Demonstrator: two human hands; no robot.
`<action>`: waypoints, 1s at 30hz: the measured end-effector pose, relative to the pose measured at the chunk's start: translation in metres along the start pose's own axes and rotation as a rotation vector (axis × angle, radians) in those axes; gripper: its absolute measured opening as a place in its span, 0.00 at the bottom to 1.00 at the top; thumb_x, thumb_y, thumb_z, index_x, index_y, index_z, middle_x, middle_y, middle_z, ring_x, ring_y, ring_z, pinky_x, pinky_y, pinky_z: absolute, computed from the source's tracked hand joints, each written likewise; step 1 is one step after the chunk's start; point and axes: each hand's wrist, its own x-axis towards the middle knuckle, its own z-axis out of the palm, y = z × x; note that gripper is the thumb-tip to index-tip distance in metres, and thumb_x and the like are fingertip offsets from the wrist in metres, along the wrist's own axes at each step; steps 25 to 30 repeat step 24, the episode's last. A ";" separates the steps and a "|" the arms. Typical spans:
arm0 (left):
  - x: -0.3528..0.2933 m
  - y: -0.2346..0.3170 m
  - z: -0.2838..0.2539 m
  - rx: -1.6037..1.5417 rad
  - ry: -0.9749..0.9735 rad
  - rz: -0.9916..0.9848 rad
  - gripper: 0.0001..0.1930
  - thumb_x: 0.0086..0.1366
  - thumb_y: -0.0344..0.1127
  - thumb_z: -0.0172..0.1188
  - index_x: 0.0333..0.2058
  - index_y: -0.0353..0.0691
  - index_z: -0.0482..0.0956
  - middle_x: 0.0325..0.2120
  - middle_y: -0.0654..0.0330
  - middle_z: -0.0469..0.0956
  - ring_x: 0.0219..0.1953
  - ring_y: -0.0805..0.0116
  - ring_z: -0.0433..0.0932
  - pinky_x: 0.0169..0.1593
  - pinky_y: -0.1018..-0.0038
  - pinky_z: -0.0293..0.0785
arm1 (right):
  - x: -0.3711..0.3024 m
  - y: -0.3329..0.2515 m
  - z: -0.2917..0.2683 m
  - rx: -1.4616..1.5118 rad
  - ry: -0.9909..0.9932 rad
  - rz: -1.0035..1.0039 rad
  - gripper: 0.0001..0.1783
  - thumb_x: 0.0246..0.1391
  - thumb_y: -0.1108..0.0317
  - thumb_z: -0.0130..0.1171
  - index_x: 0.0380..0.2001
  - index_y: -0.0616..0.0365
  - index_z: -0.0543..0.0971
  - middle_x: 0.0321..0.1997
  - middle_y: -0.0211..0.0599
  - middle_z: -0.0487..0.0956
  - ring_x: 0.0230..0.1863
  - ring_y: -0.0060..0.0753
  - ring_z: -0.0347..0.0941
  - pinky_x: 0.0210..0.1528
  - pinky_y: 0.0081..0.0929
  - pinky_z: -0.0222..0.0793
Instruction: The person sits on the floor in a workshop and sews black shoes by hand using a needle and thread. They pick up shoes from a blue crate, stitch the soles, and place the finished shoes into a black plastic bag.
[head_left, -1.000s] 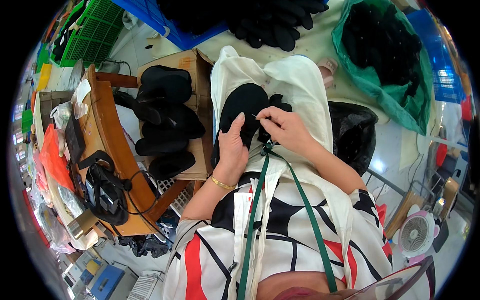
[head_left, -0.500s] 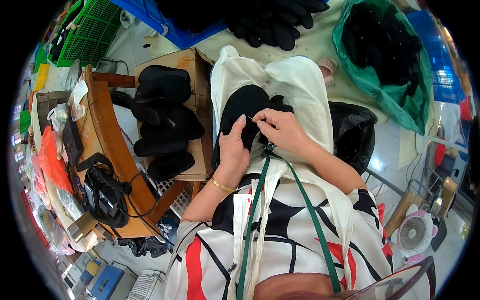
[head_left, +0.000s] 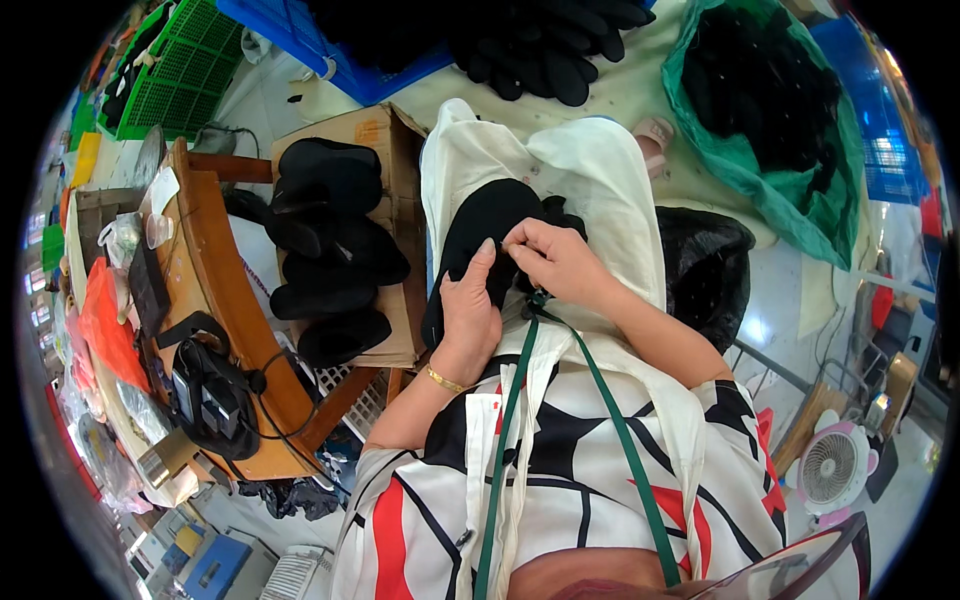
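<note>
An open brown cardboard box (head_left: pixel 385 150) sits just left of my lap, with black pieces stacked inside. A big green plastic bag (head_left: pixel 790 195) lies open at my upper right, full of black pieces. A small white tag (head_left: pixel 160 190) rests on the wooden table (head_left: pixel 225 300) to my left.

Two hands, left (head_left: pixel 470 315) and right (head_left: pixel 560 262), at center. One cardboard box (head_left: pixel 385 135) at ten o'clock, one green bag (head_left: pixel 800 205) at two, one small fan (head_left: pixel 828 470) at four.
</note>
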 end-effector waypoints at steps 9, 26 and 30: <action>0.009 0.000 -0.004 0.000 0.019 -0.042 0.15 0.58 0.34 0.69 0.41 0.36 0.76 0.37 0.61 0.79 0.39 0.72 0.77 0.46 0.73 0.74 | -0.004 0.007 -0.001 -0.091 0.033 -0.086 0.07 0.59 0.70 0.55 0.39 0.60 0.75 0.28 0.39 0.79 0.26 0.28 0.73 0.32 0.26 0.70; 0.033 0.001 -0.012 -0.030 -0.034 -0.089 0.08 0.61 0.31 0.63 0.38 0.36 0.79 0.35 0.62 0.80 0.37 0.71 0.79 0.44 0.74 0.75 | 0.004 0.029 0.015 -0.289 0.231 -0.370 0.07 0.58 0.69 0.58 0.39 0.54 0.75 0.25 0.44 0.76 0.25 0.43 0.77 0.29 0.31 0.70; 0.033 0.001 -0.012 -0.030 -0.034 -0.089 0.08 0.61 0.31 0.63 0.38 0.36 0.79 0.35 0.62 0.80 0.37 0.71 0.79 0.44 0.74 0.75 | 0.004 0.029 0.015 -0.289 0.231 -0.370 0.07 0.58 0.69 0.58 0.39 0.54 0.75 0.25 0.44 0.76 0.25 0.43 0.77 0.29 0.31 0.70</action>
